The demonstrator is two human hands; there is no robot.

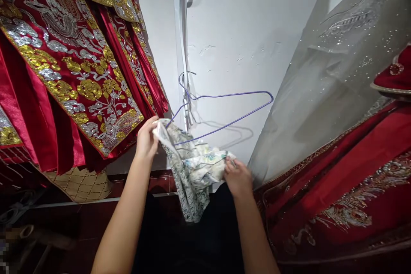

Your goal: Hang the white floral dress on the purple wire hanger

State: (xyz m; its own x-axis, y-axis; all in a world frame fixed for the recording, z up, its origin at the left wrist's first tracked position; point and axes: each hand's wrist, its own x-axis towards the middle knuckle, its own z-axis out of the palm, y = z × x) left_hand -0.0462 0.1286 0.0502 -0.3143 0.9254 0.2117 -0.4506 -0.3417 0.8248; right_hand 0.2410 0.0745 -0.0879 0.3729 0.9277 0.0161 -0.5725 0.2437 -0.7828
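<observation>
A purple wire hanger (231, 94) is at the middle of the view, its hook up beside a wall fitting. Its left end runs into a white garment with a green and grey pattern (186, 184), while its right end sticks out bare. My left hand (147, 139) is closed on the garment's upper left edge, over that end of the hanger. My right hand (236, 175) pinches a bunched fold at the garment's right side, below the hanger. The rest of the cloth hangs down between my arms. What kind of garment it is, I cannot make out.
Red costumes with gold and silver embroidery (91, 90) hang on the left. To the right are a sheer sparkly cloth (340, 51) and a red embroidered garment (321, 197). A white wall (237, 21) stands ahead, with dark red tiles (160, 182) at its foot.
</observation>
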